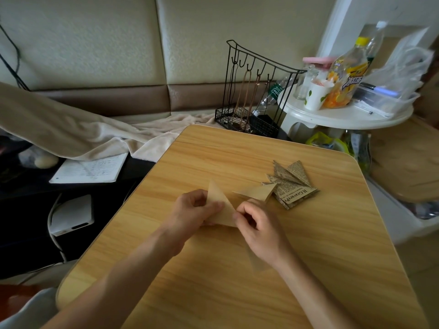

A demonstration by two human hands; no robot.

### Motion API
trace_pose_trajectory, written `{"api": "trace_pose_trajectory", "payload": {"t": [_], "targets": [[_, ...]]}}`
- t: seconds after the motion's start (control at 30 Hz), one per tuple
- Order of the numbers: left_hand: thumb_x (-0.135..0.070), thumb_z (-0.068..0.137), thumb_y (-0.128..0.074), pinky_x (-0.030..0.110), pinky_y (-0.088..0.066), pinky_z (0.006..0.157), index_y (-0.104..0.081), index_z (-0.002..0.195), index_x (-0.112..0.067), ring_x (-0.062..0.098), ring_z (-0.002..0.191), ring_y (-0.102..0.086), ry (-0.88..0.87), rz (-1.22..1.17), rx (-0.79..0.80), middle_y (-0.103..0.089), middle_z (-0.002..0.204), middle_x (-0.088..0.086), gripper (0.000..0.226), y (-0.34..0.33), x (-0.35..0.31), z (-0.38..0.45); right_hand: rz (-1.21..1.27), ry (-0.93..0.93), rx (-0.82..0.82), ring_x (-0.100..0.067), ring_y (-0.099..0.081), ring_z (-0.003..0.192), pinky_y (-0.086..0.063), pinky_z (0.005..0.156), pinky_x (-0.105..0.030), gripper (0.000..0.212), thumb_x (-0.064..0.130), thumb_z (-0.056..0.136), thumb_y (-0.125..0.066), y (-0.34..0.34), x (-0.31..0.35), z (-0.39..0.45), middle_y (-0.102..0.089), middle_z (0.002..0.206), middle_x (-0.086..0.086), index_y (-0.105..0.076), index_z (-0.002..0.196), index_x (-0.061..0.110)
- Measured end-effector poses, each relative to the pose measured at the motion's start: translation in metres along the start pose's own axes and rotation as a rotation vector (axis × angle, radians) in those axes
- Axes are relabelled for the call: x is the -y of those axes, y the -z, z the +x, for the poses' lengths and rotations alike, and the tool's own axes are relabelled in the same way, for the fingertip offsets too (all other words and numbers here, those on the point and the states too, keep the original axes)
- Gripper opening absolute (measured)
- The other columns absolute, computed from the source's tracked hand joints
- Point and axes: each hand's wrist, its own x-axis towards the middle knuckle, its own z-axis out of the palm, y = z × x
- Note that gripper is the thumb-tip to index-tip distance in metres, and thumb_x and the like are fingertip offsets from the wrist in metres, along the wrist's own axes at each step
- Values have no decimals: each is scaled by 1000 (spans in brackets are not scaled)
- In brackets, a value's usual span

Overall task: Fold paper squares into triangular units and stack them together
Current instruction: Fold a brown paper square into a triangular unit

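A tan paper folded into a triangle (222, 205) is held just above the wooden table (237, 269) near its middle. My left hand (193, 208) grips its left edge, thumb on top. My right hand (257, 230) pinches its lower right corner with curled fingers. A second tan folded triangle (257, 192) lies to the right, its tip resting against a pile of newspaper-print folded units (293, 186). A tan paper piece (256, 263) lies partly hidden under my right wrist.
A black wire rack (251, 96) stands past the table's far edge. A white round side table (344, 112) with bottles and a cup stands at the back right. A blanket (71, 129) and an open notebook (91, 167) lie on the left.
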Motion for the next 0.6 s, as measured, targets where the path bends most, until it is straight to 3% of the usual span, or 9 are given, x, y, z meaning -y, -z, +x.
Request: {"api": "trace_pose_trajectory", "payload": {"t": [0.1,0.17,0.27,0.37,0.5,0.6], "targets": [[-26,88,-78,31,-59,88,-55,135,-27,11,110,-62,-224,294,-147,-62,120,-3,52,-1,1,-1,1,-9,38,-15,-53,81,-43,71,-35,23,22,90,-61,1,0,-1,-53,77,6,-52,69,17],[-25,91,-73,27,-50,96,-59,136,-28,10,119,-53,-385,498,-134,-55,128,-6,47,-1,-1,-2,7,-12,57,-15,-53,79,-45,70,-40,21,25,87,-57,1,0,-1,-52,79,7,-51,69,17],[-24,92,-71,34,-49,98,-77,109,-28,12,112,-57,-412,612,-55,-62,114,-7,19,-4,-2,-5,24,-12,37,-16,-54,74,-45,68,-44,18,19,88,-58,1,-1,-1,-53,76,6,-53,71,18],[-26,89,-72,43,-48,96,-76,88,-32,15,104,-60,-351,693,-93,-66,100,-9,7,-8,-2,-7,57,-58,-59,-15,-55,70,-45,62,-33,18,16,95,-66,0,-4,-2,-59,75,5,-59,78,19],[-25,92,-70,35,-54,76,-74,84,-27,14,82,-65,-304,664,-23,-70,84,-8,9,-4,1,-6,114,-130,-124,-9,-63,74,-48,67,-26,15,19,95,-74,-2,-6,-1,-67,80,6,-61,100,24],[-23,95,-67,25,-46,58,-73,86,-26,9,67,-58,-244,547,-62,-69,76,-5,11,-2,2,-4,223,-160,-108,-11,-66,71,-51,66,-27,42,20,95,-74,-3,-7,-2,-72,81,3,-49,128,27]]}}
